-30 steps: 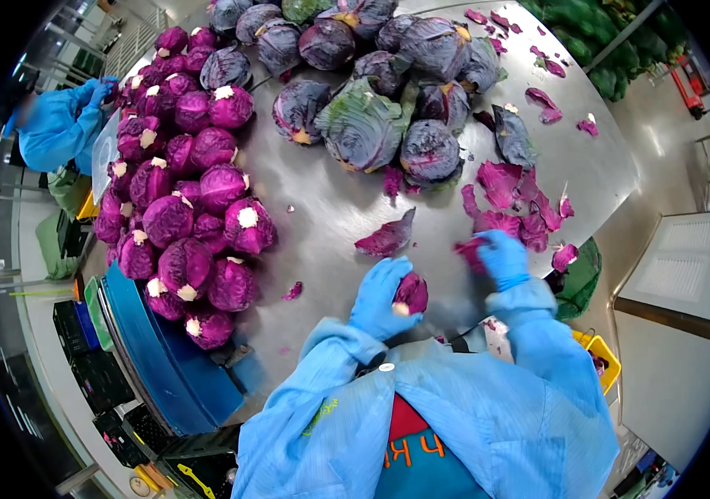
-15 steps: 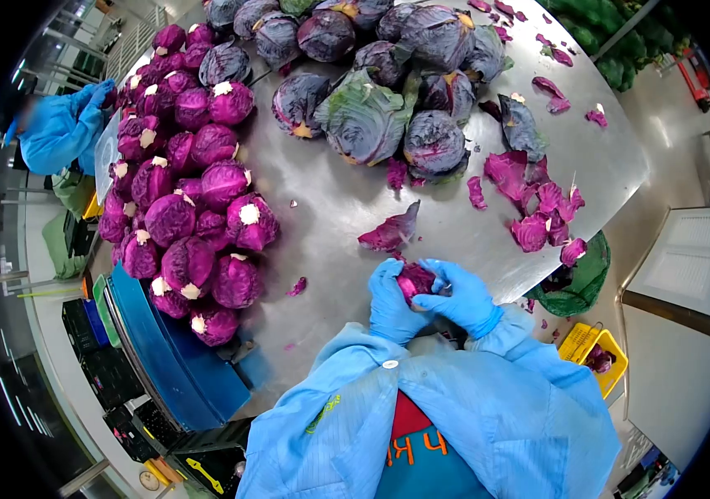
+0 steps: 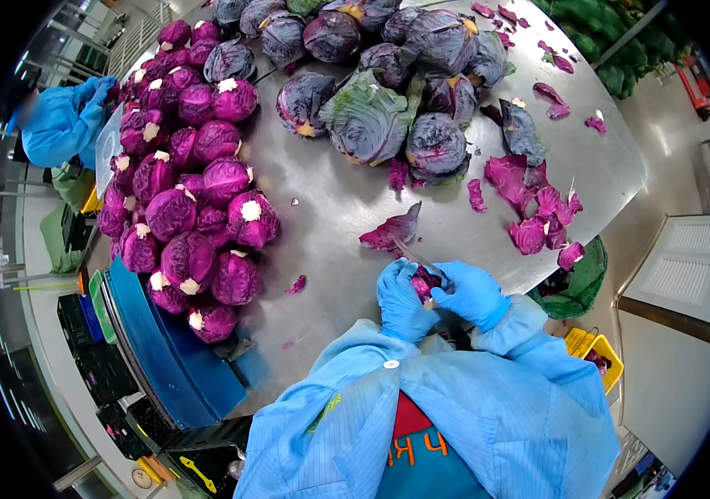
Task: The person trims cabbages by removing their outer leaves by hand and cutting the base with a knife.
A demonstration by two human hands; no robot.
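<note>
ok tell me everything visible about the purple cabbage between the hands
Only part of the purple cabbage shows: a magenta, leafy-looking surface with a paler patch low down. The left hand cups one side; the right hand is at the other, with a slim grey tool slanting by its top. Held at the metal table, its full shape and tilt are hidden.

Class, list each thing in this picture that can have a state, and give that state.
Held cabbage, gripped, mostly hidden
Left hand, gloved, closed around held cabbage
Right hand, gloved, fingers bent beside held cabbage
Blade-like tool, partly hidden
Bright purple cabbages, heaped, pale stem ends showing
Darker cabbages, outer leaves on
Loose leaves, detached, scattered
Green bag, open
Yellow crate, open-topped
</note>
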